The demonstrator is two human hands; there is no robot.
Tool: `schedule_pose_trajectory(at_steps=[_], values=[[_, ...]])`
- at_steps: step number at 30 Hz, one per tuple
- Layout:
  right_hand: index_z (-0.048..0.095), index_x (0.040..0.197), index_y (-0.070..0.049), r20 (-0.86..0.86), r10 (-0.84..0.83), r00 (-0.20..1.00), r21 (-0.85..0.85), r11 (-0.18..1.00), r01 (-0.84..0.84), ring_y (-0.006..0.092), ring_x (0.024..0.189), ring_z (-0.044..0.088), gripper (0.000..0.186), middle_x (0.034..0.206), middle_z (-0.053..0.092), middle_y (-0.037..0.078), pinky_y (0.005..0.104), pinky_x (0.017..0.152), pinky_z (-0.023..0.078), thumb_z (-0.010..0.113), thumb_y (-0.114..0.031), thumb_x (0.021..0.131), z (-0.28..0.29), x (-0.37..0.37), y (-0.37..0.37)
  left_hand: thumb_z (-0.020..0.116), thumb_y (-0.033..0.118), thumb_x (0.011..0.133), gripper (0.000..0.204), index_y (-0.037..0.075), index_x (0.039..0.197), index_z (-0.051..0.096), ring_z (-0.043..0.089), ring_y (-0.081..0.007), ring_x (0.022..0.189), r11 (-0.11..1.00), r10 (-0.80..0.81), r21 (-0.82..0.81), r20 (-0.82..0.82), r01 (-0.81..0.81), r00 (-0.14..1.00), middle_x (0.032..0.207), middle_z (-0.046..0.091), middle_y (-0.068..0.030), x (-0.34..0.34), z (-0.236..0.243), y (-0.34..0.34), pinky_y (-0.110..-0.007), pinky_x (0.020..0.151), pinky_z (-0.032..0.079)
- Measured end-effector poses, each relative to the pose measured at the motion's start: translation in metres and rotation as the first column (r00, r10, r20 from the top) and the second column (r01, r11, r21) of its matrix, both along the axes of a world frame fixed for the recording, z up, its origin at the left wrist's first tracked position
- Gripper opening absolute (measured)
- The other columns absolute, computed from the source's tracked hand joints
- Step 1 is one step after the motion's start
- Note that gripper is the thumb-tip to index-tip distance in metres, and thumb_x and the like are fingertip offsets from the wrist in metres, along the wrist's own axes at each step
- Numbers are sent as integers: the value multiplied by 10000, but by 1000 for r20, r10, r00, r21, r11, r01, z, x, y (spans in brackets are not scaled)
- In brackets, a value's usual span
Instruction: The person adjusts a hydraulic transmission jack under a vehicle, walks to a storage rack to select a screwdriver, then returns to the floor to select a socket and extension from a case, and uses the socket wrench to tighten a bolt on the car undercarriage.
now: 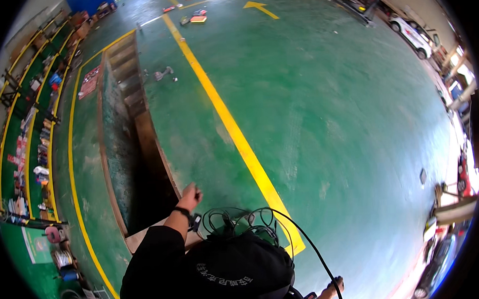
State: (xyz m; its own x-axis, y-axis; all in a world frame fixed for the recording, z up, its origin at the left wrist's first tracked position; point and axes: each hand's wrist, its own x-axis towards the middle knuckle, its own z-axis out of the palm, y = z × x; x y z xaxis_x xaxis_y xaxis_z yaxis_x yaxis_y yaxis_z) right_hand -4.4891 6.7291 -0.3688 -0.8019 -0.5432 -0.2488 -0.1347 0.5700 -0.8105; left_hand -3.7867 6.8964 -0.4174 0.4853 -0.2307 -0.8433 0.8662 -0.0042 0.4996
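My left hand [191,195] is out in front at lower centre, fingers curled, a dark band on its wrist; whether it holds anything is unclear. It is near the right edge of the long, open pit [115,155]. My right hand [335,286] is low at the right, curled, its contents too small to make out. Between them, black fabric [208,282] with pale lettering fills the lower middle, topped by coiled black cables [226,219], one arcing down past my right hand. A small black device [196,223] sits beside my left wrist.
Green floor [355,117] has yellow lines [222,113]. Steps [126,63] descend into the pit. Shelving [31,158] with goods lines the left, spools [62,259] below it. Scattered objects [196,19] lie ahead. Cars [411,38] and lift equipment [361,5] stand at the right.
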Motion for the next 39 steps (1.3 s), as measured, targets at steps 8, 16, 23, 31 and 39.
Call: schedule_pose_trajectory(at_steps=[8, 16, 23, 31, 39], values=[[593, 665, -32, 77, 33, 997, 82, 996, -39, 112, 406, 418, 219, 547, 535, 37, 257, 355, 288, 582, -220, 777, -30, 70, -292, 504, 213, 875, 179, 95, 751, 453, 422, -150, 487, 967, -219, -89, 185, 239, 958, 589, 411, -4, 93, 16, -273, -278, 407, 310], [607, 696, -6, 214, 358, 909, -120, 933, -339, 93, 403, 422, 220, 549, 530, 35, 239, 352, 295, 588, -212, 771, 11, 251, -635, 579, 168, 685, 143, 51, 682, 497, 505, -359, 590, 728, -518, 664, 372, 169, 770, 645, 499, -157, 84, -100, -231, -449, 496, 414], [636, 792, 10, 102, 631, 769, -250, 764, -594, 92, 406, 425, 260, 564, 545, 38, 232, 371, 314, 559, -236, 830, 70, 446, -896, 424, 318, 814, 280, 128, 627, 337, 328, -153, 428, 486, 826, 438, 54, -756, 562, 535, 339, -14, 99, -64, -399, -301, 391, 291], [628, 739, 34, 68, 401, 913, -51, 916, -399, 135, 389, 479, 223, 555, 592, 102, 263, 329, 338, 536, -165, 780, 16, 519, -1075, 391, 344, 838, 233, 136, 736, 423, 352, -155, 443, 703, 711, 190, -144, -686, 688, 577, 381, -9, 316, -29, -728, -302, 402, 247], [619, 767, 11, 173, 237, 956, -23, 971, -236, 121, 394, 460, 184, 569, 582, 72, 253, 335, 330, 536, -153, 783, 23, 630, -1246, 463, 205, 840, 169, 122, 697, 426, 347, -125, 433, 993, 33, 108, 201, -56, 979, 569, 392, 10, 587, 31, -1042, -275, 382, 260]])
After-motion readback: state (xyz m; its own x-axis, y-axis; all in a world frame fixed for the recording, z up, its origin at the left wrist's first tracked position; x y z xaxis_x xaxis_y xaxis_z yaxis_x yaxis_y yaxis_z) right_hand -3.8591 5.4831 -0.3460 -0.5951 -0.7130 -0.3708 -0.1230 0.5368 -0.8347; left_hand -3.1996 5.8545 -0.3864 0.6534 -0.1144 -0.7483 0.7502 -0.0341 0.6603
